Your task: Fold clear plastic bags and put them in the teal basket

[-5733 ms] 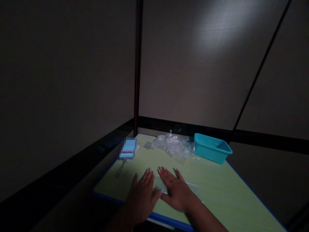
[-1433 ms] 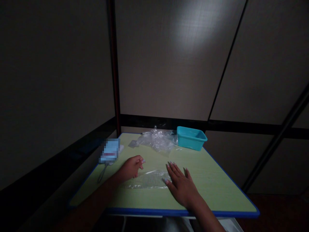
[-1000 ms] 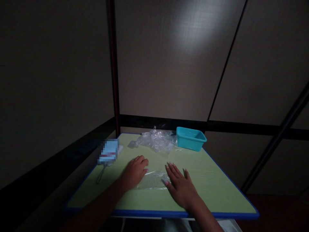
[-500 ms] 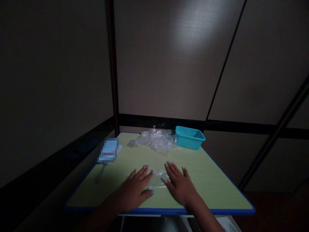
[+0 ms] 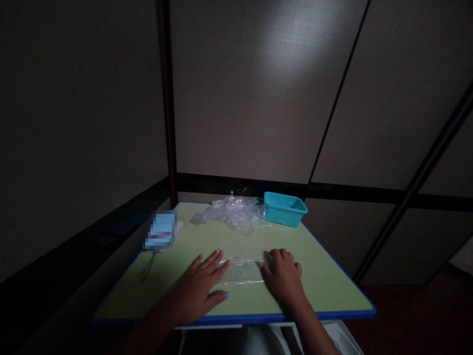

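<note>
A flat clear plastic bag [image 5: 242, 271] lies on the green table [image 5: 325, 281] between my two hands. My left hand [image 5: 201, 287] lies flat with its fingers spread, the fingertips on the bag's left end. My right hand [image 5: 284, 277] rests at the bag's right end with its fingers curled down; whether they pinch the bag's edge is unclear. The scene is dim.
A heap of crumpled clear plastic bags [image 5: 231, 215] lies at the table's far side, next to a teal plastic tub [image 5: 285, 209]. A blurred blue card with a cord [image 5: 159, 231] sits at the far left edge. Panelled walls close in behind and to the left.
Over the last second my left hand has opened flat onto the bag's left end. My right hand has slid to the right end and curled its fingers. The bag lies stretched out flatter.
</note>
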Tool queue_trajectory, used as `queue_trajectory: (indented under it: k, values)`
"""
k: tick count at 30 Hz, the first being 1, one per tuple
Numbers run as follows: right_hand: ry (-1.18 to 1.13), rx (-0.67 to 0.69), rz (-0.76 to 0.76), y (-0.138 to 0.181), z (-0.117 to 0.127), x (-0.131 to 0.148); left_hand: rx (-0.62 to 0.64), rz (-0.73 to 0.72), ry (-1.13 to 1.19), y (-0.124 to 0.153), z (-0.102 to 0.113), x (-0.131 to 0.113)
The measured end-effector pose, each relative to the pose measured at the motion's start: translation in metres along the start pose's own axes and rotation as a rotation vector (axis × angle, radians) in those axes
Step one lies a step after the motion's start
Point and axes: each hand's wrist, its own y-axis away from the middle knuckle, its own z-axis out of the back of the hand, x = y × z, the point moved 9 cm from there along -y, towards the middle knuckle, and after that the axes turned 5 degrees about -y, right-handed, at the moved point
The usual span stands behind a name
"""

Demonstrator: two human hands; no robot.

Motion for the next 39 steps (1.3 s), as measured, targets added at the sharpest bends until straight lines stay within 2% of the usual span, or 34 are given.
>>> queue_trajectory:
  k: [5,10,16,21,25,35,39]
  values:
    - [0.021,0.019,0.018,-0.003,-0.004,0.001,0.031,-0.016,0.05,0.003,-0.005,0.006]
    - [-0.011,0.108,0.026,-0.009,-0.012,0.002,0.019,-0.011,0.084,0.003,-0.004,0.006]
    - [-0.02,0.043,0.022,-0.013,-0.009,0.009,0.027,-0.038,0.094,0.004,-0.002,0.006]
    - [0.0,0.051,0.082,-0.011,-0.012,0.014,0.063,-0.083,0.117,0.006,-0.001,0.011]
    - [0.003,0.086,0.094,-0.012,-0.016,0.012,0.071,-0.139,0.156,0.009,0.004,0.006]
    - [-0.116,0.126,0.107,-0.021,-0.018,0.013,0.056,-0.141,0.186,0.01,0.01,-0.001]
    - [-0.254,0.165,0.062,-0.028,-0.016,0.008,0.067,-0.141,0.171,0.01,0.011,-0.002]
